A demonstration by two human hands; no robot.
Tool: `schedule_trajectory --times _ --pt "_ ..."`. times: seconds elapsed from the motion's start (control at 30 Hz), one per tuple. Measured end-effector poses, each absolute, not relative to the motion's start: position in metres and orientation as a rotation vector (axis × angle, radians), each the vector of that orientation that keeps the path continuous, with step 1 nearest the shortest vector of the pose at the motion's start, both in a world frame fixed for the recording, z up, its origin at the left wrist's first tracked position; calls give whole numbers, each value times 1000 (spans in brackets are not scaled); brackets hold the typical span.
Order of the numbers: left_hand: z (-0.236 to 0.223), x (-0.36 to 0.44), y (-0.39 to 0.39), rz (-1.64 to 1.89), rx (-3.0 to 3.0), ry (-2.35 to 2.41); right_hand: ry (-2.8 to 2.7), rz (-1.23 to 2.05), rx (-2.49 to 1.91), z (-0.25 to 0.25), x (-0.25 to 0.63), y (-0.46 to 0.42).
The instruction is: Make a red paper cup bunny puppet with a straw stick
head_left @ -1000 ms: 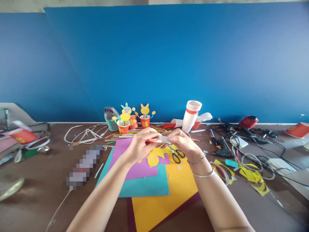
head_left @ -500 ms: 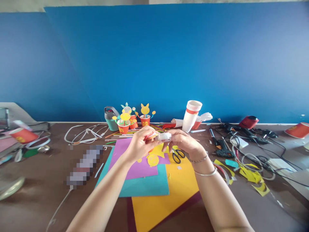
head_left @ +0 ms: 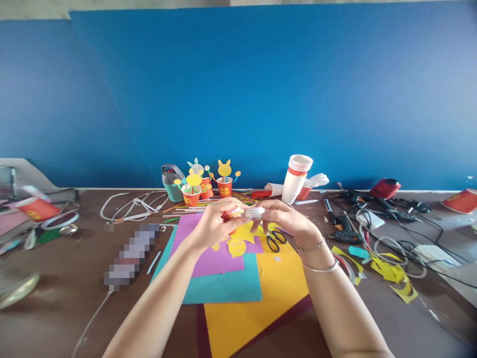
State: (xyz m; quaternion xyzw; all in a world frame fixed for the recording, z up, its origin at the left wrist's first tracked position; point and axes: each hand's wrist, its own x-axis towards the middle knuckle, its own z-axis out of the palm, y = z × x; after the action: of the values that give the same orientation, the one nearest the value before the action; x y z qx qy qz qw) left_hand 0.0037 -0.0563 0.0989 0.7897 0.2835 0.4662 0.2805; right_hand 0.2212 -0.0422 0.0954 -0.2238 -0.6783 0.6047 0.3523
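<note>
Above the coloured paper, my left hand (head_left: 217,221) is closed around a small red-and-white paper cup (head_left: 231,214), mostly covered by the fingers. Fingers of my right hand (head_left: 281,216) pinch what looks like a roll of clear tape (head_left: 254,213), blurred, between the two hands. Beneath them lie a yellow paper face (head_left: 237,247) and a purple sheet (head_left: 218,261) on a teal sheet (head_left: 223,291). Black-handled scissors (head_left: 276,240) rest just below my right hand.
Cups with paper animal figures (head_left: 224,186) stand at the back beside a teal bottle (head_left: 173,184). A stack of white cups (head_left: 296,179) leans back right. Glue gun (head_left: 346,231), cables and yellow scraps (head_left: 387,271) lie right. A white cable (head_left: 134,206) coils left.
Both hands stay joined at nearly the same place. The roll between them has shifted slightly and is now blurred.
</note>
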Motion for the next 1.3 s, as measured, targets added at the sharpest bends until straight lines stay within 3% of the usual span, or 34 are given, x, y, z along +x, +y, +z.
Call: schedule_trajectory --times 0.17,0.63,0.93,1.3 --pt "100 7 -59 1205 2242 747 -1925 1406 -724 101 224 -44" --pt "103 2 -57 1179 2054 647 -1698 1689 -418 95 221 -45" --pt "96 6 -58 1125 2188 727 -1875 1451 -712 99 222 -43" --pt "110 0 -63 1201 2109 724 -1630 1817 -339 86 228 -38"
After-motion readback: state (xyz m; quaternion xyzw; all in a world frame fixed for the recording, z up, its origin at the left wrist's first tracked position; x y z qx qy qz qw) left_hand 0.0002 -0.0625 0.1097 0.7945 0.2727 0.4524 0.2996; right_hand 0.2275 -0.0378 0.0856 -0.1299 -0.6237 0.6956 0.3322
